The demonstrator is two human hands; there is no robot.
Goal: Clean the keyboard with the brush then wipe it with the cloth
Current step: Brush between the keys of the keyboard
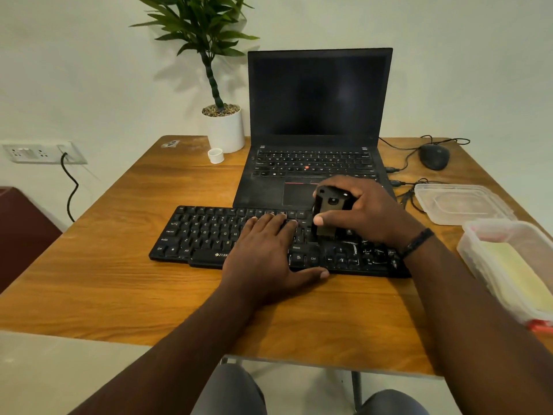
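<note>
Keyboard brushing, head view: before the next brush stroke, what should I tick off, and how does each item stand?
1. Brush gripped: ok, the right hand is curled round it.
2. Brush on the keys: ok, its lower end meets the right part of the keyboard.
3. Keyboard steadied: ok, the left hand lies flat on it, fingers straight.
4. Stroke path free: not ok, left fingertips sit right beside the brush.
5. Cloth ready: cannot tell, something pale yellow lies in the container at right.
6. Debris left: cannot tell.
</note>
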